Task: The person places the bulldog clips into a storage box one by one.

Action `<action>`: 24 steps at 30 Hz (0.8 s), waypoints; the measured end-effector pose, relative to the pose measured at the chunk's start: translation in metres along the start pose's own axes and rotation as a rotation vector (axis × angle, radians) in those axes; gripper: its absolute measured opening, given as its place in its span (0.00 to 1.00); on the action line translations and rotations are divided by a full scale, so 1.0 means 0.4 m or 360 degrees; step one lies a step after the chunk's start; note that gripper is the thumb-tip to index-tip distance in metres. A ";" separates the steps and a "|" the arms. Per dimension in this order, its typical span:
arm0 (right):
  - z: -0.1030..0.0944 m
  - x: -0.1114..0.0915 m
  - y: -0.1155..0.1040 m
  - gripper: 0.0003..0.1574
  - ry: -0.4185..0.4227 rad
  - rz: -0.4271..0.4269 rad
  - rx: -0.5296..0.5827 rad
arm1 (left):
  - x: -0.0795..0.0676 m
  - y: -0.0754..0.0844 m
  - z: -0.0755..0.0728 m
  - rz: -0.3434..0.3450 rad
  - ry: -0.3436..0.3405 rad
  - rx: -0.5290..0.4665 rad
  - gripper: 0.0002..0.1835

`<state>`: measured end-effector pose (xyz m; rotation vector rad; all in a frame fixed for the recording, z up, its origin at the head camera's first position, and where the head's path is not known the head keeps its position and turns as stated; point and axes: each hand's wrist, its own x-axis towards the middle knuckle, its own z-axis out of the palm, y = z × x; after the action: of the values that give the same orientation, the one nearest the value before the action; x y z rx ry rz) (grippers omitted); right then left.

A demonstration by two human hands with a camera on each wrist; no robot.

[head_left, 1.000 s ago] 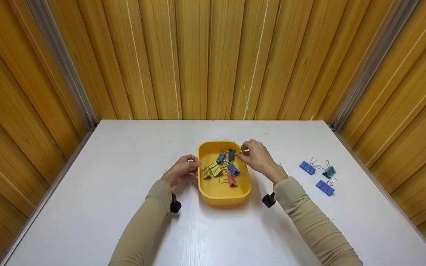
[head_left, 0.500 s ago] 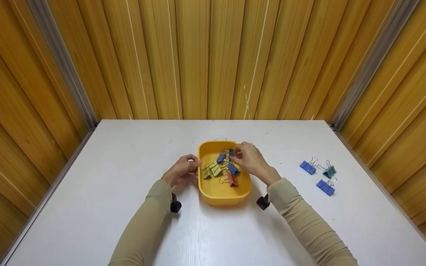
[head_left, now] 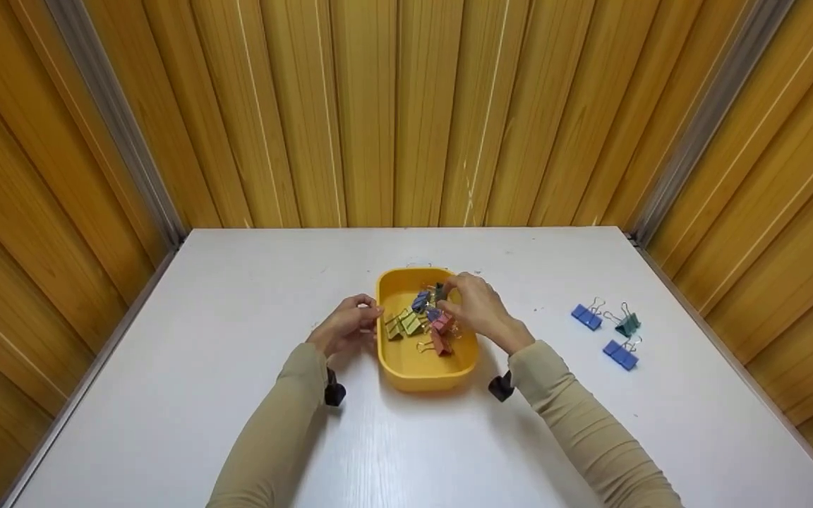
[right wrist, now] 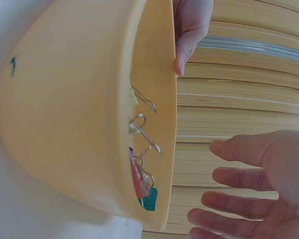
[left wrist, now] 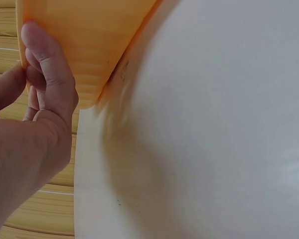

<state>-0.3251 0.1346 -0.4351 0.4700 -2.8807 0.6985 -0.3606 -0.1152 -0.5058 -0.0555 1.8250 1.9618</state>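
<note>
One red clip [head_left: 442, 322] has dropped into the yellow tub [head_left: 420, 365] (among other clips [head_left: 412, 323]).

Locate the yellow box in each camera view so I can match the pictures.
Head: the yellow box sits just below the picture's centre, between the left hand and right hand.
Left wrist: upper left, cut off by the top edge.
Right wrist: large, across the left and centre, also cut off at the top.
Shared landmark: the left hand at the box's rim, seen right of top centre in the right wrist view.
</note>
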 end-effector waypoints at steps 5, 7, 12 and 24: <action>-0.031 -0.020 0.037 0.18 0.0080 0.0093 -0.0037 | 0.005 -0.005 -0.002 0.0033 -0.0002 0.0015 0.07; -0.050 -0.032 0.066 0.19 0.0126 0.0149 -0.0062 | 0.005 -0.004 -0.003 0.0037 0.0001 0.0030 0.07; -0.105 -0.071 0.172 0.23 0.0307 0.0310 -0.0198 | 0.000 0.003 -0.005 0.0026 0.0014 0.0085 0.06; -0.185 -0.220 0.416 0.24 0.0460 0.0693 -0.0425 | -0.001 -0.004 0.002 0.0021 0.0012 0.0065 0.08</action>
<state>-0.2929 0.3328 -0.4584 -0.2783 -2.7513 0.3789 -0.3596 -0.1146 -0.5072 -0.0381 1.8743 1.9348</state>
